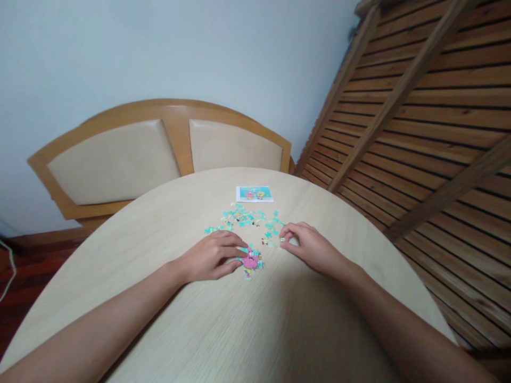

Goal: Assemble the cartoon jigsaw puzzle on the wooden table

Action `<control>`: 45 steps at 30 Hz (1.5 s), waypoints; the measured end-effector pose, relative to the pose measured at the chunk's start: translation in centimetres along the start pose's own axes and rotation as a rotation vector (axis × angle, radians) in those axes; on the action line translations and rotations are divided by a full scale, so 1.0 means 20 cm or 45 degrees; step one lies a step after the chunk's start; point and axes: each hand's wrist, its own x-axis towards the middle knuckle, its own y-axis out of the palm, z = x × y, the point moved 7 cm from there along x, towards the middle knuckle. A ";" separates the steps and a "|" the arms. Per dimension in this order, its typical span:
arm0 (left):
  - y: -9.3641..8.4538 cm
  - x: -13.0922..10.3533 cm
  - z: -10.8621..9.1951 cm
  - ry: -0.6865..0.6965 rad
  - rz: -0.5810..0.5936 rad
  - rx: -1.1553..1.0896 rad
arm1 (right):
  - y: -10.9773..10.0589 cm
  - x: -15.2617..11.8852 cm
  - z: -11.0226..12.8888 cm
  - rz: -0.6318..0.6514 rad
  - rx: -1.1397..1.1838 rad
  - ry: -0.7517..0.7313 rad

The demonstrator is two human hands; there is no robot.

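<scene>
My left hand (215, 256) lies on the round table with its fingers apart, the fingertips at the left edge of a partly joined puzzle section (250, 259) showing a pink figure. To the right, my right hand (301, 242) has thumb and index finger closed around a small puzzle piece (282, 240) with yellow and white on it. Loose teal puzzle pieces (239, 215) form a pile beyond my left hand, and several more lie between the hands. One small yellow piece (264, 241) rests left of my right fingertips.
A picture card (254, 194) with a pink and a yellow figure lies behind the pieces on the wooden table (167, 319). Beyond the far edge stands a padded wooden headboard (175, 138) against the wall. Slatted wood (419, 106) rises at the right.
</scene>
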 end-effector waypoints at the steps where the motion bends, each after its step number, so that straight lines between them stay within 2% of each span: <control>1: 0.00 0.00 0.00 0.001 -0.001 -0.004 | 0.00 0.00 0.01 -0.008 0.008 -0.007; 14: 0.01 -0.01 0.01 0.003 0.008 0.023 | 0.04 0.00 0.02 0.007 -0.051 -0.034; 23: 0.02 -0.01 0.01 0.022 0.008 0.043 | 0.05 -0.02 0.16 0.049 0.079 -0.150; 34: 0.02 -0.01 0.00 0.086 -0.011 0.044 | 0.04 -0.01 0.07 0.040 -0.067 -0.013; 42: 0.01 -0.01 0.00 0.103 -0.018 0.037 | 0.03 -0.02 0.06 0.048 -0.118 0.014; 45: 0.00 -0.01 0.01 0.050 -0.067 0.067 | 0.03 -0.02 0.06 0.045 -0.125 0.007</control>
